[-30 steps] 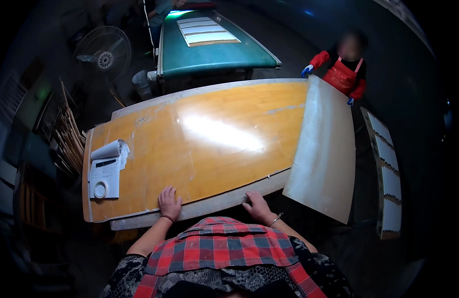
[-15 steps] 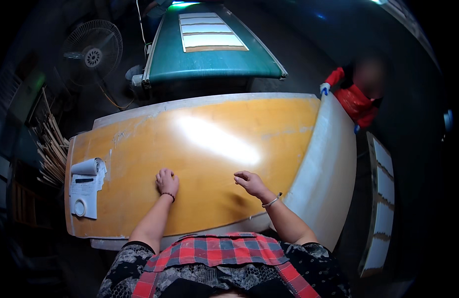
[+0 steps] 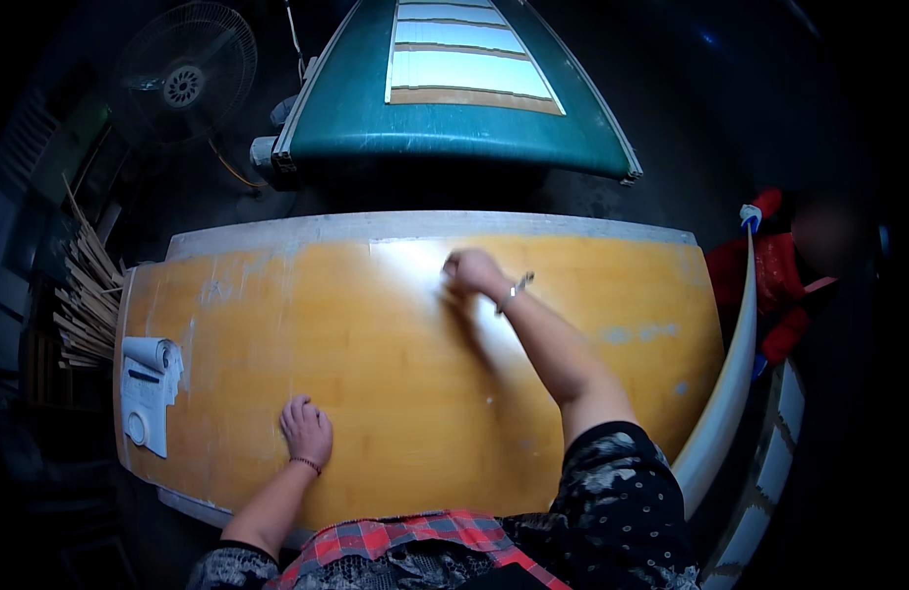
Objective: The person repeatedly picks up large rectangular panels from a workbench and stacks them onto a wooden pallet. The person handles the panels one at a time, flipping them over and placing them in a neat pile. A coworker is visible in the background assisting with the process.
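A large yellow-orange work table [image 3: 395, 374] fills the middle of the view. My left hand [image 3: 305, 429] rests on it near the front edge, fingers curled down against the surface, holding nothing. My right hand [image 3: 471, 271] reaches far across to the table's back part, fingers closed against the top in a bright glare patch; whether it holds anything cannot be seen. A metal bracelet [image 3: 515, 288] sits on that wrist. A pale sheet [image 3: 722, 403] stands on edge along the table's right end.
A white paper roll and sheet [image 3: 148, 388] lie at the table's left end. Behind the table stands a green machine with pale panels [image 3: 464, 93]. A fan [image 3: 184, 84] stands at the back left, wooden sticks [image 3: 86, 305] at the left. A person in red [image 3: 784, 275] is at the right.
My right hand has stretched from the near part of the table to the far part. My left hand stays low on the table. The pale sheet now stands on edge.
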Demonstrator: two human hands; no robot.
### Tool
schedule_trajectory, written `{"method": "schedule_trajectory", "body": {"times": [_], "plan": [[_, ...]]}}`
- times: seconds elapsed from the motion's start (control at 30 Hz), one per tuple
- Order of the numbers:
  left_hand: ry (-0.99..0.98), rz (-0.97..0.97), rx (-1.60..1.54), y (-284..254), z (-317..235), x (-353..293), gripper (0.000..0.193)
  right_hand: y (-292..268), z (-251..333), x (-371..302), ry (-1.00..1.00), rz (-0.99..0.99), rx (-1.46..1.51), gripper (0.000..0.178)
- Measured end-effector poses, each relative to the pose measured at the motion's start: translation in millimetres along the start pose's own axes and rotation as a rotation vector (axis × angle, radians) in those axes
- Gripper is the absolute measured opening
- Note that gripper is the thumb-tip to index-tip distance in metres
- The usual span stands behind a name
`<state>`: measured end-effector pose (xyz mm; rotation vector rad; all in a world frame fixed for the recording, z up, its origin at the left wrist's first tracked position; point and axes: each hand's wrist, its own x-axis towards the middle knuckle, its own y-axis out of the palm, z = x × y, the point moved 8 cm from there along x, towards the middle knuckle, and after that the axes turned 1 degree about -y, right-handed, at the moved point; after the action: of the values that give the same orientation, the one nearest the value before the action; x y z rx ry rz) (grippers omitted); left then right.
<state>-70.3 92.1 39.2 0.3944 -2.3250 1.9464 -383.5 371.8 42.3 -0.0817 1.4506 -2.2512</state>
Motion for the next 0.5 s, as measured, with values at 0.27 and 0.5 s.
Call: {"method": "schedule_trajectory", "body": {"times": [0.27,0.5], "plan": [[0.005,0.04,-0.093,4.1,4.3,2.8,0.015,-174.5,-178.8,65.9,0.465,-1.001,0.306,0.025],[0.03,0.094,-0.104,9.1,-1.4,6.5,0.015,-189.3,-293.6,66.8,0.673,-1.135,0.58,0.027]]}}
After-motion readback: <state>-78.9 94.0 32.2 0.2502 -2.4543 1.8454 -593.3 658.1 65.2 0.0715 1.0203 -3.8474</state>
